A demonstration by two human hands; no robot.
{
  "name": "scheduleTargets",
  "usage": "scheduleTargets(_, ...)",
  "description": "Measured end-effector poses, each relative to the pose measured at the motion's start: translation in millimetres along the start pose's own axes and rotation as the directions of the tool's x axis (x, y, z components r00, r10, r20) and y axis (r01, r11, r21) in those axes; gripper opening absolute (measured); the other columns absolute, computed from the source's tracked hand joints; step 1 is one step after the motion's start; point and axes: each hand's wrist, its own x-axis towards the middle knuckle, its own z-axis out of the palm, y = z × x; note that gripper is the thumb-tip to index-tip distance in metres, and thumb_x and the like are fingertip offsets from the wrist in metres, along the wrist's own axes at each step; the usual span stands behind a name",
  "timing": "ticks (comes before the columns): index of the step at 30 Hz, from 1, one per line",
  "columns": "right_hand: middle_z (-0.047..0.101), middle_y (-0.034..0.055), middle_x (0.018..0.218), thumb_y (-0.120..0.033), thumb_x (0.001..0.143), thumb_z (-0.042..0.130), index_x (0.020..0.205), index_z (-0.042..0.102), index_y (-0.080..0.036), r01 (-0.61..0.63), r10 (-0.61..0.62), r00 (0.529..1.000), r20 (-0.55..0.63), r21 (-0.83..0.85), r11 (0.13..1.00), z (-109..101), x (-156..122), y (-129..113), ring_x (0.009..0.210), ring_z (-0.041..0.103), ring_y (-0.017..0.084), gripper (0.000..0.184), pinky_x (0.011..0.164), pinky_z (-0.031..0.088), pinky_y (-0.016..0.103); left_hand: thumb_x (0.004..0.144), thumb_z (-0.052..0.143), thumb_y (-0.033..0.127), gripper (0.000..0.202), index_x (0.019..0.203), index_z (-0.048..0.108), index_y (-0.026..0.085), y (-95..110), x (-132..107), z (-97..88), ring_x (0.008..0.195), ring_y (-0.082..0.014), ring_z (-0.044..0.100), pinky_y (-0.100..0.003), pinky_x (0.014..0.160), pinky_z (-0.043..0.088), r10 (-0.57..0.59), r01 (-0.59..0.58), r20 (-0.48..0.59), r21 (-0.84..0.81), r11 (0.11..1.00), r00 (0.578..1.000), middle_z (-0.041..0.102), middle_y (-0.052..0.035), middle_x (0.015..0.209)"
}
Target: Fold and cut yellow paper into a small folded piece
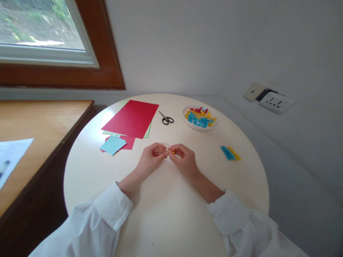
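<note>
Over the middle of the round white table (166, 207), my left hand (153, 156) and my right hand (184, 157) meet at the fingertips. Both pinch a small yellow piece of paper (173, 152), mostly hidden by the fingers. To the right lie narrow folded paper strips, some blue (227, 152) and some yellow (234, 153). Farther back, a white dish (198, 127) holds many small folded paper pieces in blue, yellow and red.
Black-handled scissors (166, 119) lie beyond my hands. Red sheets (131, 119) rest over light green paper at back left, with small light blue squares (113, 145) in front. A wooden desk (53, 117) stands left; a wall socket (277, 101) is at right.
</note>
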Motion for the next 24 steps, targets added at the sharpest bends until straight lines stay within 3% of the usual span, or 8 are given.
scheduleTargets(5,0.063,0.002,0.072,-0.017,0.07,0.057,0.069,0.057,-0.018,-0.005,0.005,1.0,0.026,0.005,1.0,0.7,-0.4,1.0,0.066,0.061,0.013,0.001,0.064,0.054,0.027,0.067,0.065,0.025,0.015,0.075,0.057,0.015,-1.8,0.4,-0.3,0.058,-0.0109,0.056,-0.021,0.053,0.039,-0.002,0.002,-0.022,0.012,1.0,1.0,0.061,-0.0002,0.063)
scheduleTargets(11,0.057,0.0048,0.089,-0.018,0.071,0.059,0.076,0.059,-0.02,0.08,-0.079,0.997,0.008,-0.06,0.995,-0.2,0.5,3.2,0.084,0.058,0.015,0.005,0.064,0.054,0.027,0.067,0.063,0.022,0.013,0.075,0.054,0.016,-2.9,2.1,-3.5,0.052,-0.0088,0.051,-0.019,0.049,0.035,0.047,-0.04,-0.114,0.062,0.997,0.992,0.056,0.0034,0.056)
scheduleTargets(16,0.058,0.0024,0.077,-0.017,0.073,0.057,0.075,0.06,-0.021,0.149,-0.151,0.989,0.006,-0.189,0.971,-3.0,2.6,-0.8,0.07,0.056,0.014,0.005,0.056,0.049,0.026,0.067,0.063,0.025,0.013,0.073,0.054,0.017,-1.6,1.9,-4.9,0.048,-0.008,0.046,-0.02,0.047,0.033,0.08,-0.065,-0.145,0.108,0.992,0.986,0.05,0.0058,0.051)
scheduleTargets(24,0.061,0.0008,0.07,-0.017,0.075,0.055,0.072,0.058,-0.02,0.167,-0.164,0.986,0.031,-0.189,0.968,-2.4,2.8,-3.3,0.063,0.055,0.013,0.005,0.057,0.047,0.026,0.066,0.064,0.027,0.017,0.073,0.053,0.017,-1.7,1.5,-2.3,0.055,-0.0096,0.05,-0.021,0.051,0.036,0.049,-0.03,-0.14,0.133,0.991,0.989,0.052,0.0037,0.059)
